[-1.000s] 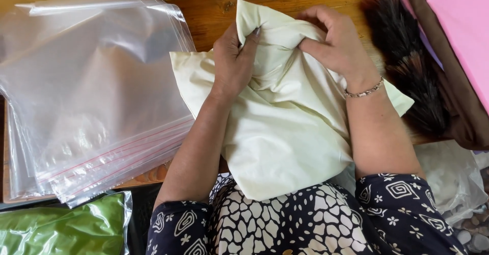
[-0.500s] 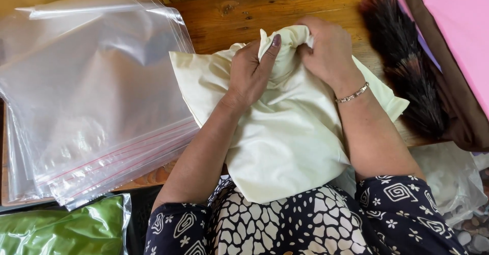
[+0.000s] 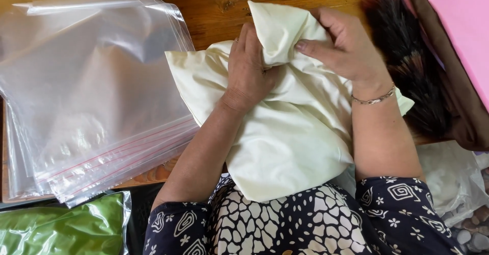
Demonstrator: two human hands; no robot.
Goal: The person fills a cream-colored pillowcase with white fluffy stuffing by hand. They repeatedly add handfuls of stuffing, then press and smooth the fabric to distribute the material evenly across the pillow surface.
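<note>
The cream fabric bundle [image 3: 285, 133] lies on the wooden table [image 3: 214, 13], its gathered top now standing taller. The left hand [image 3: 249, 69] has slid down, gripping the neck; the right hand [image 3: 341, 49] pinches the top fold.

I saw cream cloth bag [image 3: 285, 138]: matt woven fabric, soft, creased where left hand [image 3: 248, 72] and right hand [image 3: 346, 49] gripped it. Stack of zip bags [image 3: 86, 97]: clear glossy plastic, smooth, with glare. Counter [image 3: 214, 13]: bare wood, knotty, dull finish. Bracelet [image 3: 375, 100] looked like shiny metal. Green packet [image 3: 61, 229]: glossy film. Dark brush [image 3: 407, 66]: coarse bristly fibres.
</note>
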